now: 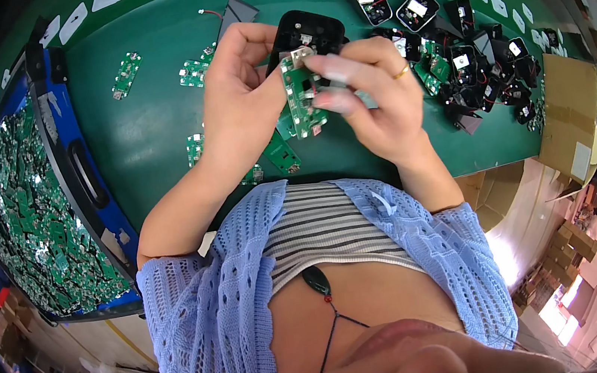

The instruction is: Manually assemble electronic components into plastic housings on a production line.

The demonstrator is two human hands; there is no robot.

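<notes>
Circuit board (302, 99): small, green, stiff, light, likely fragile; centre of frame above the bench (147, 123); best held by its edges.
Left hand (238, 100): fingers closed on the black housing (309, 34).
Right hand (370, 98): pinching the circuit board.
Around: blue bin of boards (31, 214) left; black housings (477, 57) upper right; loose boards (125, 73) nearby.
In the way: nothing.

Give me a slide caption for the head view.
Both hands, left and right, hold a green circuit board against a black casing over a green table.
</notes>
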